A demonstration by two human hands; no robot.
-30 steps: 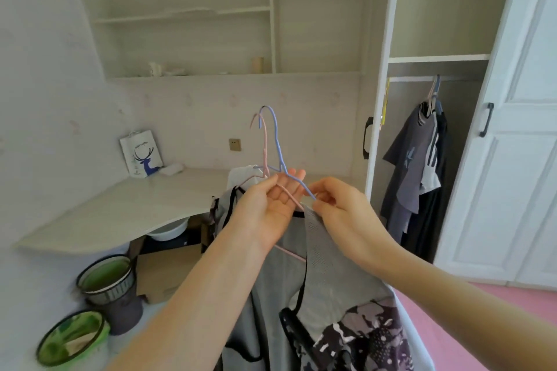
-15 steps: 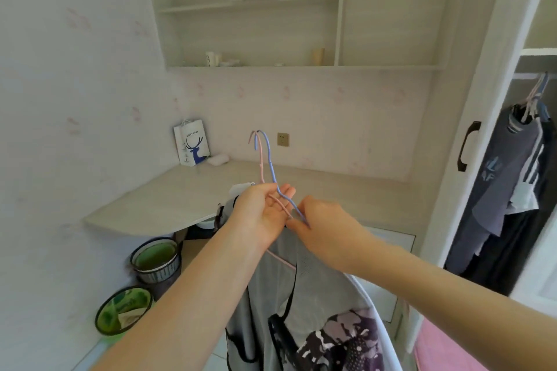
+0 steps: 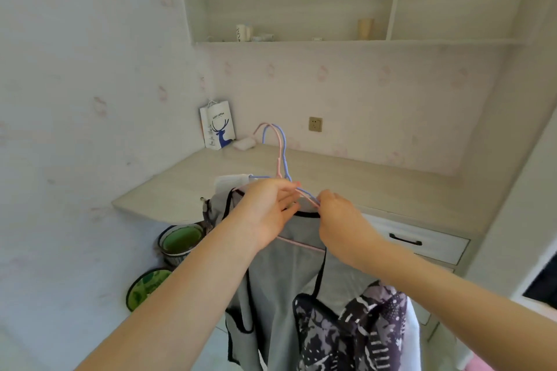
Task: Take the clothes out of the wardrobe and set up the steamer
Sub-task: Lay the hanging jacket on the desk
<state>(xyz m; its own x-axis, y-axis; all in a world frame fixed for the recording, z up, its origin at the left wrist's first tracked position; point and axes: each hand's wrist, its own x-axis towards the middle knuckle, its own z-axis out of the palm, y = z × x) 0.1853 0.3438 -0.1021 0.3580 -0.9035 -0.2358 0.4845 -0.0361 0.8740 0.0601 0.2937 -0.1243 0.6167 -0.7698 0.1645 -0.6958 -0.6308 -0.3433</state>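
Clothes (image 3: 286,280) are out: your left hand (image 3: 268,211) and right hand (image 3: 340,220) both pinch the hangers (image 3: 282,143) above the worktop's (image 3: 376,184) front edge. Next, likely: hang them, then fetch the steamer.

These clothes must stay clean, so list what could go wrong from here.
1. The left hand and right hand hold the hangers by thin wire near the necks. If either grip slips, the grey garment could drop to the floor by the green bin.
2. The blue and pink hooks overlap and might tangle when parted.

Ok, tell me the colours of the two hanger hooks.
One blue wire hanger, one pink wire hanger; head view.
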